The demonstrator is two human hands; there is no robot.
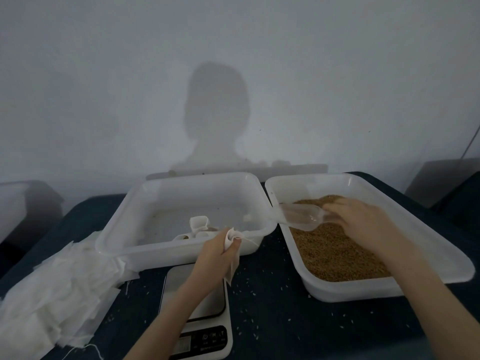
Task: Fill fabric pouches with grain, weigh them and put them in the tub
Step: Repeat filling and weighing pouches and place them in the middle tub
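My left hand (217, 255) pinches a white fabric pouch (232, 252) by its top, in front of the near wall of the translucent white tub (130, 216). Inside that tub lie a few filled pouches (198, 227). My right hand (363, 224) grips the handle of a clear plastic scoop (301, 214), which points left over the brown grain (337, 255) in the right white tray (389, 287). I cannot tell whether the scoop holds grain. A white kitchen scale (205, 320) sits under my left forearm, its plate bare.
A heap of empty white pouches (59, 289) lies at the left on the dark blue tabletop (272, 307). Loose grains are scattered over the cloth. A wall stands right behind the tub and tray. Dark objects sit at both far sides.
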